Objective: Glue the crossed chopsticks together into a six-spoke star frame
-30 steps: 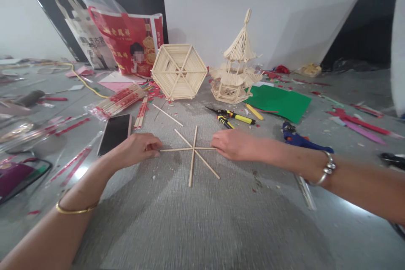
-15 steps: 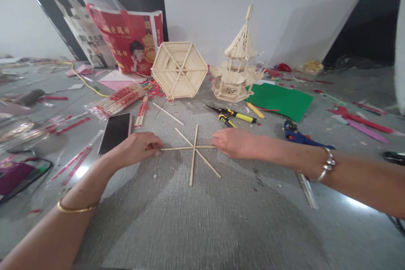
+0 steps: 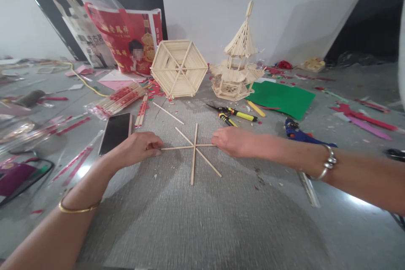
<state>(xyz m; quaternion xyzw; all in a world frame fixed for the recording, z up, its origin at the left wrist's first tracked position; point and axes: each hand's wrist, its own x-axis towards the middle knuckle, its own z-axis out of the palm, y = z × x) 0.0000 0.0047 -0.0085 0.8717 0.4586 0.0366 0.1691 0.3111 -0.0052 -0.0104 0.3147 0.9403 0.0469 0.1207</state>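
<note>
Hardly anything has moved since the earlier frame: the whole view has slipped a little, so the tower (image 3: pixel 236 76) at upper right sits slightly higher, while both hands keep their places at the crossed sticks. These crossed sticks (image 3: pixel 194 146) lie near the middle of the frame on the grey surface (image 3: pixel 202 228), spread like a six-armed star. At centre left, the left hand (image 3: pixel 139 147) has its fingers curled, touching the left end of the sideways stick; I cannot tell whether it pinches or only steadies it. Right of centre, the right hand (image 3: pixel 237 142) has its fingers closed over the opposite end, hiding the tip. The phone (image 3: pixel 116 133) lies just beside the left hand, the pliers (image 3: pixel 236 113) just above the right.

The star should be very light, with stiff, thin arms that could snap if bent. Its crossing is probably the weak spot, liable to twist, so holding opposite tips low and level, without pulling, seems safest.
</note>
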